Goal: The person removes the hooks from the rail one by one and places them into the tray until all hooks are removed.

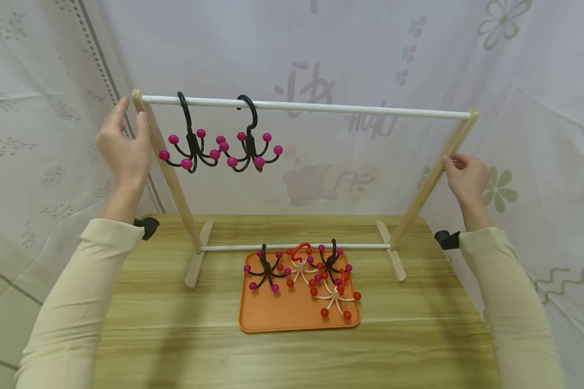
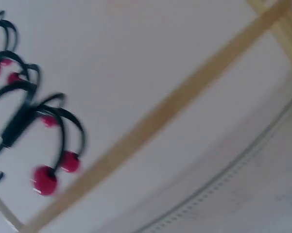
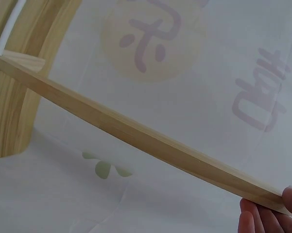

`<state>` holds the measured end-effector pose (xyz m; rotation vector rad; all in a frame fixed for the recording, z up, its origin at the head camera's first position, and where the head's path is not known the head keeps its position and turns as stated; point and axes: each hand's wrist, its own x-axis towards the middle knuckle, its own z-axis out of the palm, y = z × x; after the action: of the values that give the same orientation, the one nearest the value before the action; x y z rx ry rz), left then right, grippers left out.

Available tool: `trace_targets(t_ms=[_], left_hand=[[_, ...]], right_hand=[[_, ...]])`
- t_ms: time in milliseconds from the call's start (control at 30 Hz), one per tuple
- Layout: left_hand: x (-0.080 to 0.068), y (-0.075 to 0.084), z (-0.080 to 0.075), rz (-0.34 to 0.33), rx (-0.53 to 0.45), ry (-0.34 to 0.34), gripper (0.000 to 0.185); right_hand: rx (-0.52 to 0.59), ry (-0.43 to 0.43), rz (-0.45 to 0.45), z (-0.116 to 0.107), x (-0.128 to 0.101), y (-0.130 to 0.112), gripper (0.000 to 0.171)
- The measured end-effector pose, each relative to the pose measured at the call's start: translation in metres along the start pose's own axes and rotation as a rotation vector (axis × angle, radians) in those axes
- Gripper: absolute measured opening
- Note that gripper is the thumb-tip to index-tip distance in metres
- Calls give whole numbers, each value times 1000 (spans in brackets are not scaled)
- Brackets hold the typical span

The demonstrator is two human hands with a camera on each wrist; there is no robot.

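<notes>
Far left: left hand (image 1: 124,147) raised beside the top of the wooden rack's left post (image 1: 167,170), fingers straight and relaxed, fingertips touching or just short of the upper corner; hard to tell which, nothing gripped. Just right of that post, two black hooks with magenta beads (image 1: 221,146) hanging side by side from the white top rail (image 1: 321,107), both crowded toward the left end; also caught, blurred, by the left wrist camera (image 2: 36,131). Rail's long axis running straight across, left to right, between the two hands. Below, on the table (image 1: 175,335), an orange tray (image 1: 292,313) with more beaded hooks, black and white, lying in front of the rack's lower bar. Far right: right hand (image 1: 464,175) pinching the right post (image 1: 430,181) partway down, fingertips (image 3: 262,221) curled on the wood. Each hand at its own post, rack spanning the gap.
</notes>
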<state>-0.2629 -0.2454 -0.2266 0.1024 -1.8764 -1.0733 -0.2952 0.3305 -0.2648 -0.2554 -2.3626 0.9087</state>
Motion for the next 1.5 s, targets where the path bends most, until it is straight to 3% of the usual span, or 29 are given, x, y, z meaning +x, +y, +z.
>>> trace_targets(t_ms=[100, 167, 367, 433, 567, 700, 933, 1233, 1500], left_hand=[[-6, 20, 4, 66, -39, -10, 29], [-12, 32, 8, 79, -48, -66, 27], [-35, 50, 29, 163, -2, -344, 33], [-42, 53, 38, 158, 19, -438, 36], [-52, 56, 54, 140, 49, -534, 40], [-57, 58, 68, 127, 56, -557, 43], [-52, 69, 87, 85, -32, -573, 42], [-48, 74, 96, 76, -63, -474, 26], [-44, 77, 96, 124, -80, -404, 25]], right_hand=[[0, 8, -3, 0, 2, -1, 40], [-3, 13, -8, 1, 3, -1, 39], [-12, 7, -7, 2, 5, 0, 39], [-14, 7, -5, 2, 6, 0, 39], [-24, 7, -6, 1, 6, 0, 39], [-28, 1, -4, 1, 6, 0, 39], [-31, 14, -14, 2, 7, 0, 37], [-21, 12, -27, 4, 7, 1, 39], [-18, 15, -43, 3, 8, 2, 38]])
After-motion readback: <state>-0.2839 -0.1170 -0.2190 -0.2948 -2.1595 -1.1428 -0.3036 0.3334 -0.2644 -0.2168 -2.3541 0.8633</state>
